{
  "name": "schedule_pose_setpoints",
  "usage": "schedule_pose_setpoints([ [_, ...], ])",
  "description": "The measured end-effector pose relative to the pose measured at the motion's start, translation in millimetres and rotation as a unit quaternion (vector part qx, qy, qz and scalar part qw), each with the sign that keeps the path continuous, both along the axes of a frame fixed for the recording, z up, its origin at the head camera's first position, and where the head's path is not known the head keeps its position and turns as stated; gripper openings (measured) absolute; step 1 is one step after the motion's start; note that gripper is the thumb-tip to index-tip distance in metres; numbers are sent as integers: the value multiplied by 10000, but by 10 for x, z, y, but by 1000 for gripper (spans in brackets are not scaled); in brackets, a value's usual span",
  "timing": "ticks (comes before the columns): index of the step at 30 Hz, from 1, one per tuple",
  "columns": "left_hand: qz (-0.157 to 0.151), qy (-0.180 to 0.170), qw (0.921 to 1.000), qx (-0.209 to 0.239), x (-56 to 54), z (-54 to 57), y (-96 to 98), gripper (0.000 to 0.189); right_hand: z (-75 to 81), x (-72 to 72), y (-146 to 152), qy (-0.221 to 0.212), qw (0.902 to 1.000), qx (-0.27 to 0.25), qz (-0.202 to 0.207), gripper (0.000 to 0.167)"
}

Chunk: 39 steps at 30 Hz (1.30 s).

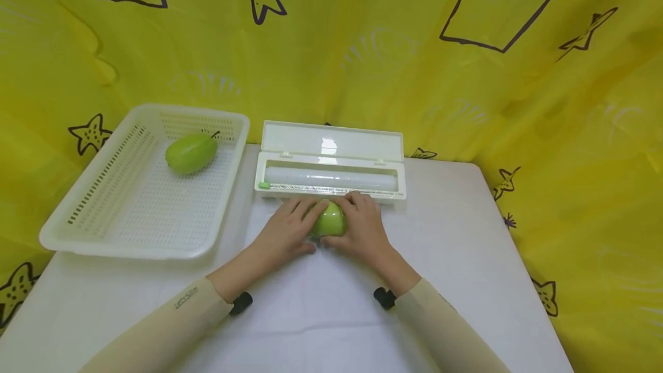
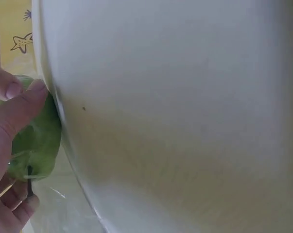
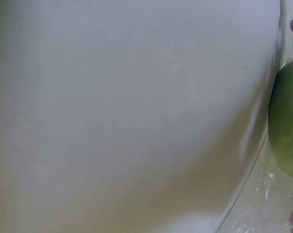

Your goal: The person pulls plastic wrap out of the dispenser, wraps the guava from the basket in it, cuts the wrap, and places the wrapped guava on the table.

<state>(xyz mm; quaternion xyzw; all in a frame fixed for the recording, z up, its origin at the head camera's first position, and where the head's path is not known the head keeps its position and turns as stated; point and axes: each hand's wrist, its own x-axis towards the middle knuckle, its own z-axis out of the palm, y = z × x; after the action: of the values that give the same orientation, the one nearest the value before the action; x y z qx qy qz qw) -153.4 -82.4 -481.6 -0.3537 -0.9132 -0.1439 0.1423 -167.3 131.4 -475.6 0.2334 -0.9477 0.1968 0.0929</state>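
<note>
A green pear (image 1: 329,221) lies on the table just in front of the cling film dispenser (image 1: 331,180), with clear film over it. My left hand (image 1: 286,226) holds the pear from the left, its thumb on the near side. From the right, my right hand (image 1: 364,224) grips the same pear, fingers over its far side. In the left wrist view, a dark stem shows on the pear (image 2: 39,141), and clear film (image 2: 63,208) spreads beneath. Only part of the pear (image 3: 286,121) shows in the right wrist view, beside shiny film (image 3: 258,204).
At the left stands a white plastic basket (image 1: 230,189) with another green pear (image 1: 191,153) in it. The dispenser's lid (image 1: 331,138) is raised, and a green slider (image 1: 264,185) sits at its left end. A yellow curtain (image 1: 321,62) hangs behind the white-covered table (image 1: 445,258).
</note>
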Motion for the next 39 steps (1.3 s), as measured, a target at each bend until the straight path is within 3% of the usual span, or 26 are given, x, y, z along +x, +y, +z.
schedule_pose_setpoints([
  [6,123,-154,9997,174,-33,-54,26,97,-30,-42,13,-53,9994,-341,52,85],
  [13,162,199,9987,446,-90,-72,49,71,-56,-59,44,142,9986,-496,99,79],
  [17,152,211,9984,508,-123,-63,63,72,-76,-82,59,171,9980,-600,39,79],
  [23,194,-51,9981,581,-145,-82,79,87,-66,-110,57,76,9981,-600,-73,79],
  [29,353,-186,9956,854,-182,-78,99,74,-24,-154,39,65,9984,-525,-193,78],
  [39,394,-152,9949,918,-257,-50,134,71,25,-209,52,-247,9977,-562,-303,78],
])
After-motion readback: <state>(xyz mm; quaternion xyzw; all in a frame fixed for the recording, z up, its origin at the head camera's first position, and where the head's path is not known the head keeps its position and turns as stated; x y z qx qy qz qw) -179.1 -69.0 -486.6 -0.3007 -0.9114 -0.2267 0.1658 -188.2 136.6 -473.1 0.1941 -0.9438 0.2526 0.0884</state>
